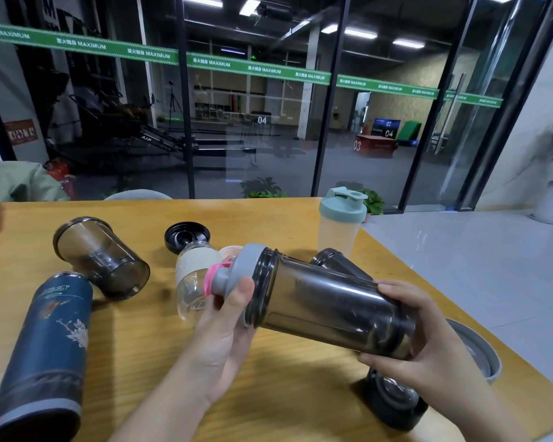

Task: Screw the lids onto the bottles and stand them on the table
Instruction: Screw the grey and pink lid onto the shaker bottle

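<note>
A smoky dark shaker bottle is held sideways above the wooden table. My right hand grips its base end. My left hand grips the grey lid with a pink flip cap, which sits on the bottle's mouth. A clear shaker with a teal lid stands upright at the back right. Lying on their sides are a smoky bottle, a navy flask, a small clear bottle with a white sleeve and another dark bottle.
A black lid lies upside down at the back centre. Another black lid and a grey lid lie near the table's right edge under my right hand. A pale pink lid peeks from behind the held lid.
</note>
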### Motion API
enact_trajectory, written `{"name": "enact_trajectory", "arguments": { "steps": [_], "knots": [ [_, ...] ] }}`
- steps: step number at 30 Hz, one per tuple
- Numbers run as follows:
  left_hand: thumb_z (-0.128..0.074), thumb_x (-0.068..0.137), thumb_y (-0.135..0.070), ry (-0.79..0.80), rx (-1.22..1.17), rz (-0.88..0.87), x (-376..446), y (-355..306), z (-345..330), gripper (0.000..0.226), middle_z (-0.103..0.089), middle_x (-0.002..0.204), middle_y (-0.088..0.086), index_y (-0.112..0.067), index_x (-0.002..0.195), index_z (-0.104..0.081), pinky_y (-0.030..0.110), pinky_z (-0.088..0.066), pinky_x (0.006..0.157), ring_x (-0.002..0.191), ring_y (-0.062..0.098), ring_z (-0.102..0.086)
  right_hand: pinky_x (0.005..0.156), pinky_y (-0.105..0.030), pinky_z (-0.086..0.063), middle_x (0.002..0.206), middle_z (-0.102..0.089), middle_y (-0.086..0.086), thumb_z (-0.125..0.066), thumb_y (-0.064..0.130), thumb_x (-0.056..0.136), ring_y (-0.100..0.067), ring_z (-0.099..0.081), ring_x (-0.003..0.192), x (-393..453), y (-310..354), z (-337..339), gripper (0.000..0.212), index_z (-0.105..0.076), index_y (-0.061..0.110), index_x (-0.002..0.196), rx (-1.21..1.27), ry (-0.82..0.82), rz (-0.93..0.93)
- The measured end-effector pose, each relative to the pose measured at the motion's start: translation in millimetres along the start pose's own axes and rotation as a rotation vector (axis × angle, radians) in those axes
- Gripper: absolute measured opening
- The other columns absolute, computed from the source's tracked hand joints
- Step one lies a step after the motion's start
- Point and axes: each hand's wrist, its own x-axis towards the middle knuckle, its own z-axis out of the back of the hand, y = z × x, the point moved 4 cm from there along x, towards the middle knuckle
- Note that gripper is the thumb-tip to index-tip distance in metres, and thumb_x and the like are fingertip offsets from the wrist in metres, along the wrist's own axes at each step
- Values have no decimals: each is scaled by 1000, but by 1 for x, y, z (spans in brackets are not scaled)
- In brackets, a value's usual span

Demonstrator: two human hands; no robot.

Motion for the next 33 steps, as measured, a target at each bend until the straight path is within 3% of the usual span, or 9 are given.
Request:
{"name": "enact_trajectory", "arguments": {
  "steps": [5, 8, 12, 18, 21, 28, 33],
  "knots": [
    [-93, 43, -45, 36, 56, -63, 2, -2, 2, 112, -63, 127, 11, -12, 138, -44, 35, -43, 102, 119, 23, -58, 81, -25, -55, 115, -60, 21, -83, 70, 36, -8, -65, 104, 2, -1, -1, 81, -53, 57, 110, 51, 42, -125],
    [-93, 43, -45, 43, 75, -93, 3, -1, 3, 113, -63, 127, 11, -11, 139, -43, 34, -45, 101, 120, 23, -58, 80, -22, -55, 109, -64, 18, -89, 51, 36, -10, -68, 97, 1, -1, -1, 79, -54, 56, 107, 83, 46, -158],
    [-93, 43, -44, 65, 72, -104, 3, 1, 3, 116, -62, 128, 12, -11, 141, -40, 33, -44, 101, 119, 23, -58, 78, -25, -55, 110, -63, 20, -82, 45, 43, -7, -68, 96, 1, 0, -1, 72, -52, 56, 108, 77, 57, -191],
    [-92, 48, -42, 114, 119, -149, 2, -5, -1, 110, -65, 124, 9, -15, 141, -40, 27, -51, 89, 116, 21, -61, 77, -14, -51, 110, -63, 22, -81, 45, 46, -3, -66, 99, 0, 3, -3, 68, -53, 57, 107, 122, 77, -192],
    [-91, 50, -41, 137, 134, -134, 1, -5, -2, 108, -65, 124, 10, -10, 140, -40, 25, -51, 86, 115, 21, -61, 76, -16, -52, 107, -64, 22, -81, 44, 46, -6, -67, 97, 0, 3, -1, 68, -54, 56, 106, 132, 83, -197],
    [-90, 54, -39, 173, 140, -130, 2, -6, 0, 101, -64, 123, 15, -3, 137, -43, 28, -51, 87, 115, 25, -61, 78, -29, -55, 109, -64, 19, -78, 48, 46, -7, -66, 97, 2, 2, 1, 68, -54, 53, 109, 83, 103, -232],
    [-89, 55, -40, 188, 143, -145, 2, -7, 0, 93, -68, 118, 9, -8, 132, -47, 26, -51, 86, 112, 20, -63, 89, -47, -53, 111, -65, 16, -76, 49, 47, -10, -66, 100, 2, 1, -1, 70, -55, 50, 115, 93, 92, -282]
  ]
}}
